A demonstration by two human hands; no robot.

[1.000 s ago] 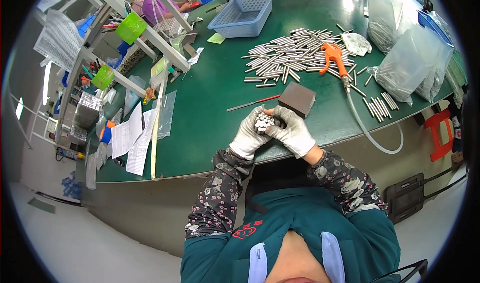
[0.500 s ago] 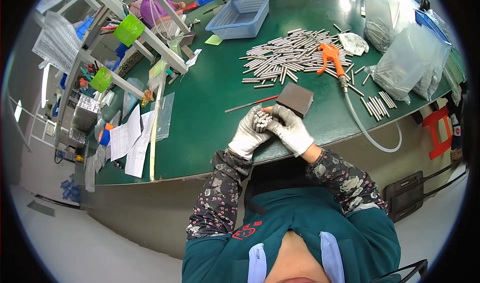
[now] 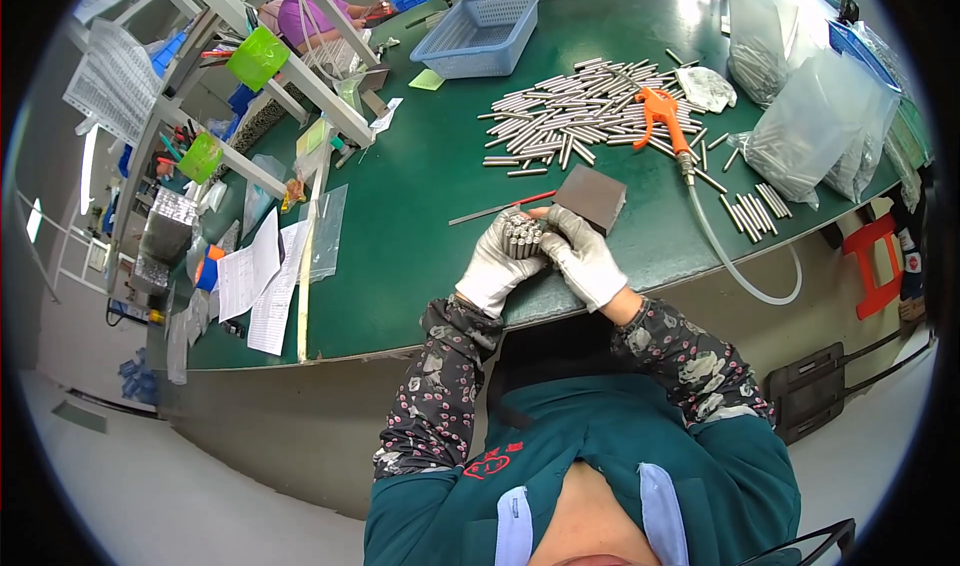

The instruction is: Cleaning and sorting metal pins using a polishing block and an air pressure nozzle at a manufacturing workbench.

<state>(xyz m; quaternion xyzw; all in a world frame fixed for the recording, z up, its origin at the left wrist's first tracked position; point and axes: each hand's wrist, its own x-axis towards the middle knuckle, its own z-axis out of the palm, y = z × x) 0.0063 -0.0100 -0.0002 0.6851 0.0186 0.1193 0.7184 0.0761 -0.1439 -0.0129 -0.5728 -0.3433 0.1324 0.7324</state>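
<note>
A tight bundle of short metal pins stands with its ends up between my gloved hands, close to the table's near edge. My left hand wraps round the bundle from the left. From the other side, my right hand presses its fingers against it; bare fingertips show at the glove's end. Just beyond the right hand lies a dark brown block. A thin file with a red handle rests behind the bundle. Farther back, many loose metal pins are heaped on the green table.
An orange air blow gun with a clear hose lies right of the heap. Plastic bags of pins stand at the right. A blue basket is at the back. Left are a shelf rack and papers. A co-worker sits beyond.
The bundle has tilted slightly, showing more of the pins' sides. My right fingers have shifted a little down its right side. The co-worker's arm in the background has moved.
</note>
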